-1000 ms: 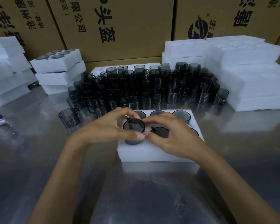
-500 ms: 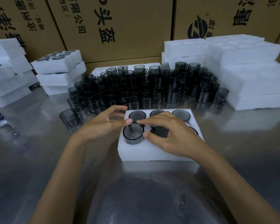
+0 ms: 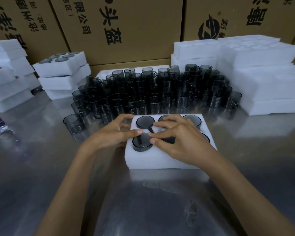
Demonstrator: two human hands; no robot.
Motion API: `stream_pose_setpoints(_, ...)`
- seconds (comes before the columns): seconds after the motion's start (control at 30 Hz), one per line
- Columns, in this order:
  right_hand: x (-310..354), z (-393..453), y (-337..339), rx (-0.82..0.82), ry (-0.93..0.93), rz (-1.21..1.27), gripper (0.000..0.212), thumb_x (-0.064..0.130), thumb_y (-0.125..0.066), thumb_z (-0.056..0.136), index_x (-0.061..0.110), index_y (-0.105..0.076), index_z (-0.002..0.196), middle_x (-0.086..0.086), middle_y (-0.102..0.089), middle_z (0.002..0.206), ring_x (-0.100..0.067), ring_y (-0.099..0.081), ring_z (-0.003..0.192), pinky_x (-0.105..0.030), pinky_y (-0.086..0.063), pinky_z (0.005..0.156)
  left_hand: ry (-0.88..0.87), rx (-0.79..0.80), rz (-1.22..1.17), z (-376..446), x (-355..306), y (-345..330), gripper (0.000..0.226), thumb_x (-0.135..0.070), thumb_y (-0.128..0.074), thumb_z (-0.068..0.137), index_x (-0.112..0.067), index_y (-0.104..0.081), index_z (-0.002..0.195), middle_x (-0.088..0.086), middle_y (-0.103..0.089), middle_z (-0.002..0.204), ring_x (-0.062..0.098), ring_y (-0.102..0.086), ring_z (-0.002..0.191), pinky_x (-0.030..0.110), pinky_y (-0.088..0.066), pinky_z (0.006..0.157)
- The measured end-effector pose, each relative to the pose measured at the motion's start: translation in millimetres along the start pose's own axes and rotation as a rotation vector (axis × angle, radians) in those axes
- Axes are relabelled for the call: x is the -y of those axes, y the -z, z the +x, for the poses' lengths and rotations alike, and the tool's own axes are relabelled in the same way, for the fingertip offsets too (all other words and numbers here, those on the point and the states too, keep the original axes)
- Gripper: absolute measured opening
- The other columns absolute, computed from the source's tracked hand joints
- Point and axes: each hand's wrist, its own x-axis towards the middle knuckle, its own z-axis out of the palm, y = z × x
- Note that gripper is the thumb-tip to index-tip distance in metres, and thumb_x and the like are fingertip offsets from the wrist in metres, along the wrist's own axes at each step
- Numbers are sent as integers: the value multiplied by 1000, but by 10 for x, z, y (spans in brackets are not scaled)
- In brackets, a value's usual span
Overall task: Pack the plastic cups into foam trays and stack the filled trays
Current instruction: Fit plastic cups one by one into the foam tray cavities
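**Last cup going into the near-left pocket**

The step in hand is seating a smoked plastic cup in the near-left pocket of the foam tray on the steel surface. The cup sits partly in, its rim proud of the foam and its handle pointing toward the back row. The left hand presses its rim with an extended fingertip, the other fingers curled loosely and holding nothing; the right hand lies across the tray with straight fingers touching the rim from the other side. Neither hand grips it.

Next, I judge, the cup must be pushed straight down until flush, handle lined up with its slot, then the tray lifted to a stack.

Counts: one tray being filled; three cups seated in its back row, one going in, and at least one more under the right hand, the rest hidden. Loose cups crowd behind, too many to count. The filled stack at left shows three trays; empty trays are piled at right.
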Motion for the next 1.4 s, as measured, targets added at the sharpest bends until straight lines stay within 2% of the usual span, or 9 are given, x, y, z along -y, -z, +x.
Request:
stream_pose_setpoints(0.17, 5, 11, 6, -7, -22, -19, 26, 53, -62, 91, 46, -72, 114, 20, -57, 138, 0, -30, 132, -32, -25, 107, 62, 2, 16, 9, 12, 8, 88, -54, -72, 71, -32, -35, 147, -8, -63, 122, 10, -69, 99, 26, -59, 71)
stream_pose_setpoints(0.43, 7, 18, 41, -142, -61, 146, 30, 45, -71, 86, 39, -73, 115, 19, -58, 135, 1, -38, 129, -30, -29, 112, 112, 94, 255, -86, 13, 7, 53, -74, -43, 86, -37, -71, 109, 7, -73, 100, 8, -63, 67, 26, -52, 63)
stream_pose_setpoints(0.53, -177, 43, 220, -377, -273, 338, 20, 37, -70, 89, 36, -76, 108, 21, -65, 121, 2, -52, 118, -15, -38, 103, 80, 138, 238, -101, 34, 39, 53, -75, -42, 85, -37, -72, 107, 11, -72, 104, 14, -60, 70, 26, -50, 66)
stream_pose_setpoints(0.6, -403, -6, 376, -470, -475, 325, 20, 39, -64, 91, 33, -74, 107, 17, -69, 111, -4, -60, 110, -32, -50, 98, 75, 162, 235, -104, 40, 49, 55, -78, -43, 79, -40, -72, 106, 6, -74, 102, 8, -60, 66, 25, -50, 65)
stream_pose_setpoints(0.73, -756, -109, 443, -254, -767, 110, 48, 51, -51, 96, 12, -67, 74, 1, -67, 69, -27, -66, 84, -27, -43, 63, 56, 131, 212, -66, 55, 0, 65, -85, -58, 69, -38, -71, 112, -6, -76, 98, 2, -64, 71, 23, -49, 67)
stream_pose_setpoints(0.8, -796, -87, 361, -181, -817, 218, 52, 50, -49, 99, 6, -65, 76, -7, -66, 69, -29, -66, 81, -31, -42, 65, 34, 83, 190, -59, 34, -30, 66, -87, -64, 61, -44, -70, 111, -19, -75, 96, -1, -69, 82, 19, -51, 74)
stream_pose_setpoints(0.9, -818, -67, 326, -302, -837, 426, 48, 47, -53, 97, 4, -69, 86, -14, -72, 77, -29, -68, 73, -36, -52, 68, -50, 53, 8, -59, -13, -80, 64, -73, -68, 61, -44, -64, 118, -30, -71, 100, -10, -68, 87, 8, -50, 66)
stream_pose_setpoints(1.07, -720, -51, 338, -495, -763, 707, 39, 48, -59, 95, 13, -71, 83, -1, -74, 72, -15, -68, 64, -24, -51, 55, -143, -58, -450, -9, 6, -116, 56, -30, -76, 74, -47, -58, 125, -11, -73, 112, 12, -73, 92, 30, -57, 59)
stream_pose_setpoints(1.4, -683, 27, 111, -307, -782, 927, 39, 41, -46, 104, 13, -70, 93, -5, -72, 75, -16, -62, 56, -26, -49, 51, -229, -445, -1074, 45, -28, 140, 28, -19, -55, 95, -16, -59, 122, 6, -73, 105, 23, -72, 87, 29, -55, 53)
